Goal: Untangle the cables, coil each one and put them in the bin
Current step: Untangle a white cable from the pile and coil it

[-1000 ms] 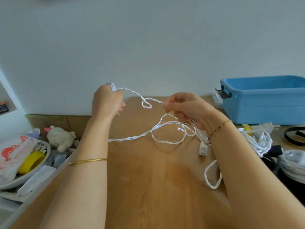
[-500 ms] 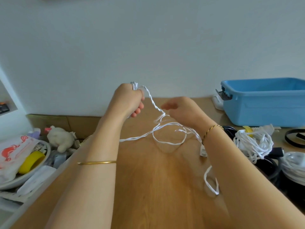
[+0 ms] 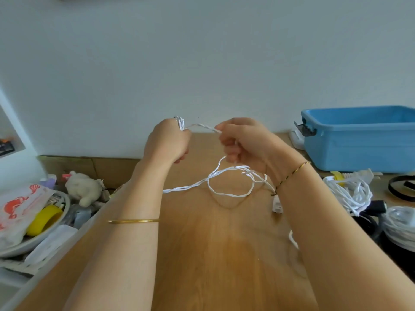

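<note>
Left hand (image 3: 167, 142) clenches wound white cable (image 3: 224, 194); right hand (image 3: 244, 142) pinches its strand, left of the bin (image 3: 359, 140). Risk: pulling may tighten the slack loop into a knot.

Surfaces: mostly plastic on wood.
light brown wooden tabletop (image 3: 220, 254) smooth satin, grain visible; thin white twisted cable (image 3: 229, 194) matt plastic sheath; blue rectangular plastic bin (image 3: 359, 149) smooth, slight sheen; thin gold metal bangle (image 3: 132, 221) polished; white plush toy (image 3: 84, 187) fuzzy cloth; yellow ring (image 3: 43, 219) glossy plastic.
</note>
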Motion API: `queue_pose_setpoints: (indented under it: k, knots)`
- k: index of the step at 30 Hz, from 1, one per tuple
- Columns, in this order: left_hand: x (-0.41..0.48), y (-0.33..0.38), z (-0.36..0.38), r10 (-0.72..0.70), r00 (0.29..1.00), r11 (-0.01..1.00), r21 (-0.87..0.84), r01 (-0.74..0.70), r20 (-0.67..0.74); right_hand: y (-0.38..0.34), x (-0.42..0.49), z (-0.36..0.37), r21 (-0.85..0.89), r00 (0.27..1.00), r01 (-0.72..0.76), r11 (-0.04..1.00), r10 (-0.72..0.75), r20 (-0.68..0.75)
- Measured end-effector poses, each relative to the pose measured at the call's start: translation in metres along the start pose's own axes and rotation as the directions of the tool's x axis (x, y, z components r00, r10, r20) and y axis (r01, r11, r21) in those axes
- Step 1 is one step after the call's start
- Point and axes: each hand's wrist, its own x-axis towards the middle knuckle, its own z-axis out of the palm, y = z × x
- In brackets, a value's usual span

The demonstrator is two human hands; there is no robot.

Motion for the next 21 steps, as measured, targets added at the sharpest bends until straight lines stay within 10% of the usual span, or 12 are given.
queue_pose_setpoints:
  k: [4,9,15,18,21]
  knots:
    - [-0.01,0.006,-0.009,-0.068,0.924,0.988,-0.104,0.115,0.376,0.001,0.007,-0.021,-0.016,0.944,0.213,0.977,-0.21,-0.253]
    - [-0.022,0.011,-0.021,0.168,0.642,0.909,-0.37,0.192,0.748,0.011,0.009,-0.043,0.063,0.887,0.266,0.962,-0.219,-0.406]
    - [-0.005,0.004,-0.014,0.658,0.255,0.375,-0.602,0.705,0.709,0.029,0.019,-0.034,0.074,0.924,0.19,0.979,-0.153,-0.351]
    - [0.005,0.002,-0.008,0.736,0.275,0.117,-0.517,0.848,0.618,0.038,0.021,-0.024,0.008,0.956,0.118,0.993,-0.111,-0.27]
    - [0.008,0.003,-0.004,0.667,0.487,-0.114,-0.568,0.815,0.565,0.041,0.018,-0.014,-0.14,0.986,0.091,0.986,-0.109,-0.129]
